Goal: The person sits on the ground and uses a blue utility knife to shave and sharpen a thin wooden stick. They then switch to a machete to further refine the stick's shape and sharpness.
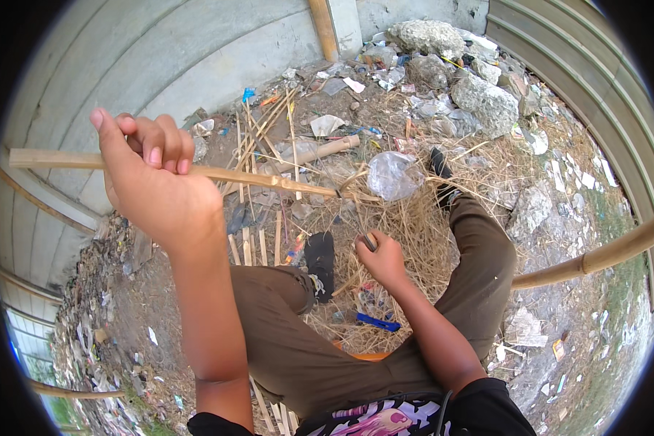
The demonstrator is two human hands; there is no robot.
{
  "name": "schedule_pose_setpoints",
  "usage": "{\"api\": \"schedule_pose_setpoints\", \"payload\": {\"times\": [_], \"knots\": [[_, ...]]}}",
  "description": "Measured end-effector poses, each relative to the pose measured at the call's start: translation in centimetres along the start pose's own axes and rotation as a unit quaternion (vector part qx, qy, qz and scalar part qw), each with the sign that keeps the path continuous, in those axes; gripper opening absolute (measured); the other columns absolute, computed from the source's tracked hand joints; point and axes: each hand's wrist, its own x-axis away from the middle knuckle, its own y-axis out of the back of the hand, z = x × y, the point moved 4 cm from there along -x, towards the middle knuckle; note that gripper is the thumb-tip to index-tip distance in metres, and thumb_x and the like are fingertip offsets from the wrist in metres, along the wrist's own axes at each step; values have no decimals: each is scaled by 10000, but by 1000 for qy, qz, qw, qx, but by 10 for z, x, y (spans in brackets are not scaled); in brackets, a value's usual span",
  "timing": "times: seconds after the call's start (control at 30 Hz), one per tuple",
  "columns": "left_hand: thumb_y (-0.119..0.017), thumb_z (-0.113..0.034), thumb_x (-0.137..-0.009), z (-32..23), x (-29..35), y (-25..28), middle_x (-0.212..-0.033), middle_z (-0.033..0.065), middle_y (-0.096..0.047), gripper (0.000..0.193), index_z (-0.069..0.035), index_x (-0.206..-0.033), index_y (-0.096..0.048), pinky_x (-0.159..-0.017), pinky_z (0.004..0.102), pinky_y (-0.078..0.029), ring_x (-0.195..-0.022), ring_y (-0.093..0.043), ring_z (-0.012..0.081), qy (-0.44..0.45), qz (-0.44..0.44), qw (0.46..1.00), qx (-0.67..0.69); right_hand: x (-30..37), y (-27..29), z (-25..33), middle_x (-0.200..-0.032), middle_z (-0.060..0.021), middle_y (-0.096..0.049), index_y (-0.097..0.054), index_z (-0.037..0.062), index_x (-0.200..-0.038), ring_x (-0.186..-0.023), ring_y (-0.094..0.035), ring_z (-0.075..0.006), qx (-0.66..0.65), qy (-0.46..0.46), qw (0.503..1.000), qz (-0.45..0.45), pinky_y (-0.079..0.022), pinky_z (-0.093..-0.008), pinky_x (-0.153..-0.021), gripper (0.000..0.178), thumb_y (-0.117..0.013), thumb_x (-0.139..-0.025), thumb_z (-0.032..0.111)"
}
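My left hand (156,174) is raised at the left, its fingers closed around a bamboo strip (247,176). The strip runs nearly level, its right end sloping down over the straw between my feet. My right hand (382,256) is lower, near the middle, closed on a slim tool with a dark handle (370,240). A thin line, perhaps its blade, reaches up from the fist toward the strip's right end; its shape is hard to make out. Curled shavings (354,176) show by that end of the strip.
Split bamboo strips (263,247) lie beside my left shoe (319,265). A thick bamboo piece (320,152) and a clear plastic bag (394,176) lie ahead. Below my right hand is a blue object (378,322). Concrete chunks (485,104) stand behind, and a bamboo pole (588,258) crosses at right.
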Motion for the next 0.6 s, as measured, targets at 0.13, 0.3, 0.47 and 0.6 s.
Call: {"api": "schedule_pose_setpoints", "payload": {"times": [0.13,0.3,0.47,0.6], "knots": [[-406,-578,-1074,1,-1,-38,-525,-55,-214,576,-183,-684,-251,-441,272,-120,-453,-137,78,85,276,951,111,-1,-9,-22,-588,-70,-598,-615,-7,-814,-550,-612,-150,-247,-138,946,158,-475,-367,-528,288,-694,-952,234],[-401,-681,-1028,9,4,-55,-501,-62,-185,631,-193,-670,-224,-421,285,-82,-427,-95,75,110,301,939,127,13,12,36,-556,-81,-582,-630,-17,-811,-476,-558,-162,-130,-31,990,44,-441,-367,-495,288,-698,-941,232],[-442,-708,-995,8,9,-51,-506,-61,-176,643,-197,-669,-225,-417,288,-81,-431,-81,81,91,293,944,119,10,11,34,-581,-161,-623,-652,-31,-809,-500,-625,-313,-103,-8,995,-7,-487,-404,-536,237,-662,-890,192],[-481,-745,-952,18,3,-39,-511,-58,-175,664,-198,-669,-232,-427,296,-71,-441,-72,86,137,276,930,199,-6,3,-46,-576,-169,-603,-629,-26,-751,-543,-629,-304,-30,-174,984,26,-491,-416,-560,273,-666,-873,215]]}}
